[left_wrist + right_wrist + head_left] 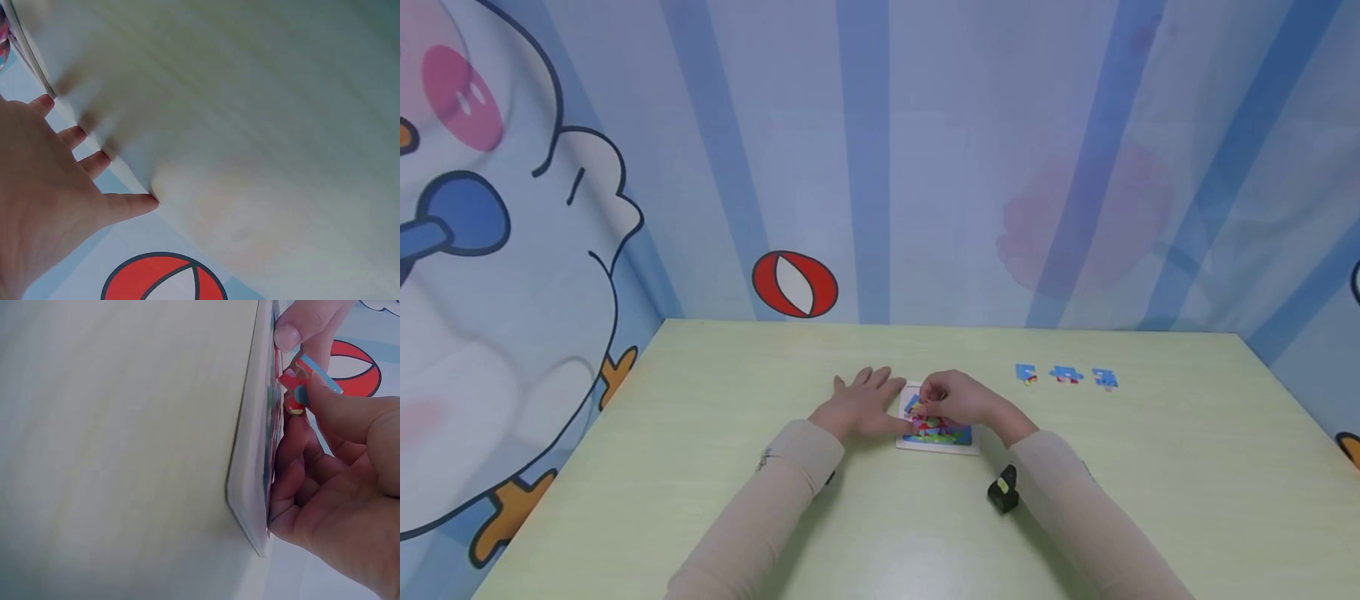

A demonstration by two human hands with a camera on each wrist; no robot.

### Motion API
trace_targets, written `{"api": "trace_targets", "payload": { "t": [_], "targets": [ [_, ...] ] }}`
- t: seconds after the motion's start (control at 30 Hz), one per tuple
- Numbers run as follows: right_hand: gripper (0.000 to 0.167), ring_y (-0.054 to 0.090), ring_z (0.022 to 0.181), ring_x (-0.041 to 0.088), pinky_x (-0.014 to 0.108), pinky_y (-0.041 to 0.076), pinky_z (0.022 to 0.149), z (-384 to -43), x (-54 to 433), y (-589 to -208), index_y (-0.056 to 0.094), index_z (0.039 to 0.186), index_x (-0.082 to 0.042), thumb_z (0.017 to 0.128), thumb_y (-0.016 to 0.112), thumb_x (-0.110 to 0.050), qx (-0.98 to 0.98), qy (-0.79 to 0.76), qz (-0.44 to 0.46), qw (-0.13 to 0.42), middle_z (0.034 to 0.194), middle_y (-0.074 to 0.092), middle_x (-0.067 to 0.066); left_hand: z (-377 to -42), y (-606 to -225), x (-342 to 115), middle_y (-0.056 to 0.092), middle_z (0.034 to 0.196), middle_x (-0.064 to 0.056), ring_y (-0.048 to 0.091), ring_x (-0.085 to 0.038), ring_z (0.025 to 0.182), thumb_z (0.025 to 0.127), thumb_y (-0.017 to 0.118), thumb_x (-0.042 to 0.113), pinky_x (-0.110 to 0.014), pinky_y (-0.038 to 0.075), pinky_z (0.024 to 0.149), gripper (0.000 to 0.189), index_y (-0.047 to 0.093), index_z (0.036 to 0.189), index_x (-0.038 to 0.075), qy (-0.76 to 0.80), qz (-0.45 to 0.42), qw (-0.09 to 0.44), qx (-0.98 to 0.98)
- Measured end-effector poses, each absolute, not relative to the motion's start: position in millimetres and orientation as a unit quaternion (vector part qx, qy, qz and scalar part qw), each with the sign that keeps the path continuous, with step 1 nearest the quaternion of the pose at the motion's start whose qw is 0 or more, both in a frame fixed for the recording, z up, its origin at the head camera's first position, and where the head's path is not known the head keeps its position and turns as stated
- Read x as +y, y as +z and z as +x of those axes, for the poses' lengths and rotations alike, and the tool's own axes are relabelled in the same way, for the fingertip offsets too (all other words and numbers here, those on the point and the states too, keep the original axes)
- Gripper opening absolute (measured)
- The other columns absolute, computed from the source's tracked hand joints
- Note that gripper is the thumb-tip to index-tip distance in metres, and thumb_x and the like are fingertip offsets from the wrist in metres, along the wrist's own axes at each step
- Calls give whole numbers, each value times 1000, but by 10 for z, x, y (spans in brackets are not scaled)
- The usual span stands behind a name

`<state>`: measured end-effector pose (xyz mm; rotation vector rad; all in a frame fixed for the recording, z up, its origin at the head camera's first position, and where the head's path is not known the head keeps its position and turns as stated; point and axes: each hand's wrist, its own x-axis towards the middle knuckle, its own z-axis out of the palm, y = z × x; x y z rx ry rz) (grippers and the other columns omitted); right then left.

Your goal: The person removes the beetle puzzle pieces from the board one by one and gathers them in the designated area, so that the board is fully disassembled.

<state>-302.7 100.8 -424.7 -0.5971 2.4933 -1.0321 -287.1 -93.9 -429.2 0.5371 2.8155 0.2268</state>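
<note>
A small picture puzzle in a white tray (936,448) lies on the table between the hands, its picture partly covered by them. My right hand (962,398) pinches a red and blue puzzle piece (317,374) between thumb and finger, just above the tray, as the right wrist view shows. In that view the other fingers curl beneath, close to the picture. On the left, my left hand (861,408) rests with its fingers spread across the table, and its thumb (287,337) reaches over the tray's left side onto the picture.
Three loose puzzle pieces (1066,374) lie in a row on the pale table (1180,467) at the back right. A small black device (1003,490) shows beside the right sleeve. Behind the table's back edge hangs a striped blue backdrop (940,167) with cartoon figures.
</note>
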Motion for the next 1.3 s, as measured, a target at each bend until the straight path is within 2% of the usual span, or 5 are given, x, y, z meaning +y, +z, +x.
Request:
{"api": "trace_targets", "payload": {
  "t": [0.4, 0.7, 0.97, 1.13, 1.3],
  "targets": [
    [11, 49, 65, 13, 24, 42, 57, -3013, 1096, -4237, 62, 98, -6, 95, 61, -16, 861, -412, -213, 208, 83, 59, 3, -2860, -4278, -932, 20, 160, -7, 14, -35, 146, 86, 51, 66, -71, 13, 108, 80, 31, 152, 24, 81, 181, 142, 970],
    [13, 55, 81, 17, 30, 47, 74, -2989, 1324, -4150, 65, 101, -3, 95, 61, -14, 860, -420, -235, 171, 90, 64, 5, -2866, -4290, -926, 19, 161, -6, 13, -35, 147, 85, 52, 67, -71, 12, 108, 83, 30, 152, 24, 82, 178, 140, 971],
    [14, 53, 79, 19, 33, 47, 71, -3017, 1624, -4109, 64, 103, -2, 95, 60, -12, 867, -416, -225, 159, 88, 62, 5, -2855, -4294, -931, 20, 160, -6, 13, -34, 147, 85, 54, 65, -70, 11, 109, 82, 30, 152, 24, 88, 175, 139, 971],
    [16, 55, 79, 20, 39, 50, 75, -3003, 1810, -4058, 63, 105, 0, 96, 60, -13, 871, -412, -215, 157, 87, 63, 6, -2853, -4296, -932, 21, 160, -7, 14, -34, 147, 85, 55, 64, -71, 11, 109, 81, 31, 152, 24, 91, 178, 135, 971],
    [17, 56, 81, 20, 38, 51, 76, -2971, 1994, -4061, 62, 106, 1, 96, 59, -12, 879, -403, -202, 157, 89, 64, 6, -2853, -4287, -929, 20, 160, -7, 13, -35, 147, 85, 55, 64, -70, 11, 109, 82, 31, 152, 24, 92, 177, 136, 970]
  ]
}}
